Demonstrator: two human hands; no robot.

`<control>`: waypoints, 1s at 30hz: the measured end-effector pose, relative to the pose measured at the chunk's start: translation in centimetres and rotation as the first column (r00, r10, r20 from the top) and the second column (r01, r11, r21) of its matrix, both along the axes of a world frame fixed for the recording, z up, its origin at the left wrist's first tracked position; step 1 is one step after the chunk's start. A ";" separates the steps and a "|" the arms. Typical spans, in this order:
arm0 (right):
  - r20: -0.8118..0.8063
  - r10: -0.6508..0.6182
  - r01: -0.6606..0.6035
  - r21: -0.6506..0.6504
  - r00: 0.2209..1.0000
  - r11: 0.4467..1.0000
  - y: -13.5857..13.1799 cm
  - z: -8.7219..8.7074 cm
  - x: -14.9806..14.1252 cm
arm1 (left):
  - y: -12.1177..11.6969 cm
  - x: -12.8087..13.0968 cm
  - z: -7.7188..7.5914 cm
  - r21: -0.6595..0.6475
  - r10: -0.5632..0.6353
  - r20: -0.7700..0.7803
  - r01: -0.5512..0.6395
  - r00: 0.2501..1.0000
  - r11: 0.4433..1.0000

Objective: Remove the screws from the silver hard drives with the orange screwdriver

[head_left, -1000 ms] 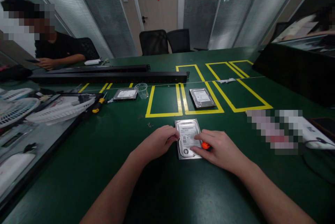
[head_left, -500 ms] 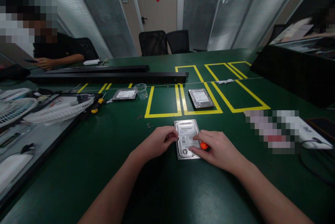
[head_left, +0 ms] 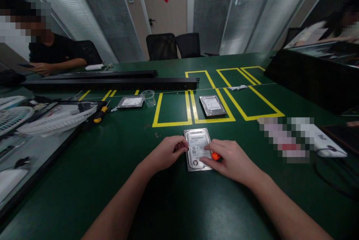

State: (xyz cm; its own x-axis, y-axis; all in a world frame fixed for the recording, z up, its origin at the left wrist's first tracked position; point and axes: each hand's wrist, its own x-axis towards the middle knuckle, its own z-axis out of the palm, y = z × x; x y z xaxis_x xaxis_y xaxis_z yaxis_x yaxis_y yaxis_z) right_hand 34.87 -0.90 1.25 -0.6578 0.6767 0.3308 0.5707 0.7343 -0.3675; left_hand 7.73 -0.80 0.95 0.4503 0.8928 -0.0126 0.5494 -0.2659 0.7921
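Note:
A silver hard drive lies label up on the green table before me. At its left edge is my left hand, thumb and fingertips pinched together; whatever sits between them is too small or hidden to name. My right hand rests over the drive's right side, with thumb and forefinger spread on the label. Under its palm shows the orange end of what looks like a screwdriver handle, the rest covered by the hand. Several tiny screws lie on the table beyond my left hand.
Another hard drive lies within yellow tape, and a third beside a clear plastic cup. Long black bars lie behind. A yellow-black screwdriver is by the left tray. A black case stands right. Two people sit nearby.
The whole view has shifted slightly, with the scene sliding a little to the left. Both hands keep the same places on the hard drive.

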 end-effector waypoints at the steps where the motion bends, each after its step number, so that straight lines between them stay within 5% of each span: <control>1: -0.001 -0.001 0.001 0.003 1.000 1.000 0.0 0.0 0.0 | 0.0 0.0 0.0 -0.002 -0.002 0.001 0.002 1.000 1.000; 30: -0.080 0.018 -0.016 0.024 0.997 1.000 0.1 0.4 0.0 | 0.3 -0.3 -0.4 -0.054 -0.005 0.051 0.007 0.999 0.999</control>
State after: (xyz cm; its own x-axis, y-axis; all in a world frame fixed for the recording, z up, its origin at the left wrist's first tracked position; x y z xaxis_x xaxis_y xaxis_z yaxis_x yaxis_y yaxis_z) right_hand 34.91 -0.85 1.68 -0.6398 0.6572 0.3986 0.5276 0.7526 -0.3940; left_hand 7.47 -0.53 0.57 0.4570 0.8886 -0.0380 0.5069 -0.2250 0.8321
